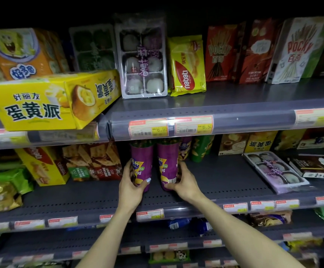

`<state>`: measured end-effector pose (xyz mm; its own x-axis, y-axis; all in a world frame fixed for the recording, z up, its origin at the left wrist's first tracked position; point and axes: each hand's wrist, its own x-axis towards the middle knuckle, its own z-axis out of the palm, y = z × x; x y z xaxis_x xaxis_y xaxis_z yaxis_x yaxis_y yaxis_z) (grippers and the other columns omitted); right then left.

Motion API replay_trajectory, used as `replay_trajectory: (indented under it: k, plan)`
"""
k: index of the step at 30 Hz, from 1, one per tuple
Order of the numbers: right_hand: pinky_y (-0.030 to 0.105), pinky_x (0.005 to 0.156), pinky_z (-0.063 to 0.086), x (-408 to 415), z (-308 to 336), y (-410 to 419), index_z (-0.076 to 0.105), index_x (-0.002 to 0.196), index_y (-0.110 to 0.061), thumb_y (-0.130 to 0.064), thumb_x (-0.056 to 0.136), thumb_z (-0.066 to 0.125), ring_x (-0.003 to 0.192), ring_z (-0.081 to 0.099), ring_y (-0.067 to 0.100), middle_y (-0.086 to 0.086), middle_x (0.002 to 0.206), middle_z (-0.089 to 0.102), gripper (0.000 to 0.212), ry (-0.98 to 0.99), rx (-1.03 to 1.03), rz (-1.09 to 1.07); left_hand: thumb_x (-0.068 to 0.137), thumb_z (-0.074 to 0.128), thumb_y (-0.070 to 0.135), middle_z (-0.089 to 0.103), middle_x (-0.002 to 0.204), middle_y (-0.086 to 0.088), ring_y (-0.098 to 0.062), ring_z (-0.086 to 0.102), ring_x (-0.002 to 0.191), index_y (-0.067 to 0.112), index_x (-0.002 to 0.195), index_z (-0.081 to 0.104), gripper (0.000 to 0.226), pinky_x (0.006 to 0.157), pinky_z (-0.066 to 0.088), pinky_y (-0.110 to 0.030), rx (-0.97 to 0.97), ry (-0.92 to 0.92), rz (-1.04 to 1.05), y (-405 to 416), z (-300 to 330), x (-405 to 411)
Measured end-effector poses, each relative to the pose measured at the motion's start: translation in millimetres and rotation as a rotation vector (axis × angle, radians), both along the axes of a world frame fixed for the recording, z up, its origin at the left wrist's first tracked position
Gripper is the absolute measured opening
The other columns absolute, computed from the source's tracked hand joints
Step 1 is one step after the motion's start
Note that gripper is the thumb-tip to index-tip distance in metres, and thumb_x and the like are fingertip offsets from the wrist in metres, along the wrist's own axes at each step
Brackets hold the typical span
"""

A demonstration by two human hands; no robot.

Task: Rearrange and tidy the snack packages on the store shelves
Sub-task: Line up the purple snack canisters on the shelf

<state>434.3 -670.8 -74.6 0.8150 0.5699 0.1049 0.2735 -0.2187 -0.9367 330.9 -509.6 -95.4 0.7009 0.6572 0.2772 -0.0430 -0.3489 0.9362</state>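
Two purple chip cans stand side by side on the middle shelf [225, 182]. The left hand [132, 182] wraps curled fingers round the left can [142, 163], the right hand [186, 182] round the right can [167, 161], probably to square them together upright.

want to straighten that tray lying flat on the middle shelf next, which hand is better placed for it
Right. The tray lies to the right of both cans, and the right hand is nearer; the left hand would cross over.
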Motion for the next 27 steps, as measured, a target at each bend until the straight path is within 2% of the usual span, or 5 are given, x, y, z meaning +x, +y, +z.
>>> replay_trajectory:
  k: [7, 11, 15, 21, 27]
  plan:
    - [0.032, 0.097, 0.048, -1, -5, 9, 0.037, 0.136, -0.017, -0.007, 0.069, 0.083, 0.111, 0.06, 0.015, 0.003, 0.123, 0.061, 0.082, -0.021, -0.023, -0.028, 0.074, 0.081, 0.009, 0.051, 0.12, 0.028, 0.011, 0.054, 0.109, 0.023, 0.143, 0.033, 0.085, 0.085, 0.047, -0.012, -0.035, 0.024, -0.006, 8, -10, 0]
    - [0.024, 0.092, 0.048, -3, -8, 14, 0.037, 0.134, -0.018, -0.009, 0.071, 0.083, 0.107, 0.061, 0.012, 0.002, 0.12, 0.063, 0.079, -0.018, -0.017, -0.044, 0.074, 0.082, 0.013, 0.053, 0.119, 0.027, 0.015, 0.053, 0.107, 0.028, 0.141, 0.035, 0.083, 0.083, 0.047, -0.009, -0.029, 0.036, -0.019, 10, -11, 0]
    - [0.028, 0.093, 0.05, -5, -9, 17, 0.039, 0.133, -0.018, -0.009, 0.071, 0.083, 0.107, 0.061, 0.013, 0.002, 0.12, 0.063, 0.077, -0.028, -0.008, -0.06, 0.074, 0.082, 0.013, 0.055, 0.12, 0.022, 0.011, 0.054, 0.108, 0.028, 0.14, 0.036, 0.081, 0.08, 0.046, -0.006, -0.031, 0.034, -0.027, 10, -11, 0]
    - [0.028, 0.093, 0.049, -6, -11, 15, 0.04, 0.133, -0.017, -0.009, 0.07, 0.083, 0.107, 0.061, 0.013, 0.003, 0.12, 0.063, 0.076, -0.05, -0.027, -0.075, 0.077, 0.079, 0.014, 0.054, 0.119, 0.026, 0.023, 0.05, 0.104, 0.027, 0.143, 0.035, 0.081, 0.081, 0.043, -0.002, -0.017, 0.036, -0.024, 12, -13, -1]
    - [0.033, 0.094, 0.049, -8, -13, 15, 0.039, 0.133, -0.017, -0.011, 0.071, 0.082, 0.106, 0.06, 0.015, 0.005, 0.121, 0.061, 0.076, -0.085, -0.049, -0.095, 0.078, 0.079, 0.013, 0.052, 0.12, 0.028, 0.02, 0.05, 0.107, 0.031, 0.141, 0.034, 0.08, 0.08, 0.043, -0.001, -0.031, 0.035, -0.024, 9, -12, -2]
